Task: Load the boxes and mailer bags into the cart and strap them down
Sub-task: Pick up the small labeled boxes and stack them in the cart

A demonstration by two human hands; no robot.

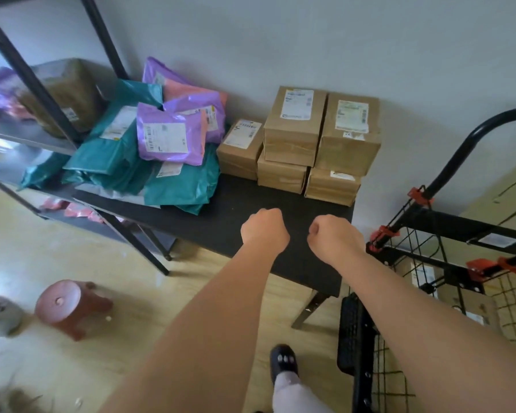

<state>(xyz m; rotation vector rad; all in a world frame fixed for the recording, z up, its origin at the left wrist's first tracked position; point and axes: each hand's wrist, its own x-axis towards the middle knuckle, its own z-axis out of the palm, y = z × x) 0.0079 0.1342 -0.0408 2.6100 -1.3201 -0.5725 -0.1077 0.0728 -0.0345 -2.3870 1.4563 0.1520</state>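
Your left grip (264, 231) and your right grip (334, 237) are both clenched into fists with nothing inside them. They hover side by side, near each other but apart, above the front part of the black tabletop (236, 204). Behind them, against the wall, the brown boxes (295, 126) stand in stacks, each top one with a white label, and a smaller box (241, 146) sits just beside them on the left. Further left on the same tabletop lies the pile of mailer bags (161, 144), purple, teal and pink, one over another. On your right the cart (435, 223) stands just beside the end of the tabletop. It has a black frame, a curved handle (471, 141), wire mesh walls and red clips (382, 234), and a labelled box (471, 305) lies inside it. At the far left a metal shelf rack (27, 76) holds more bags and one box. On the wooden floor (57, 234) you see a red-brown stool (69, 305) and your dark shoe (283, 362).
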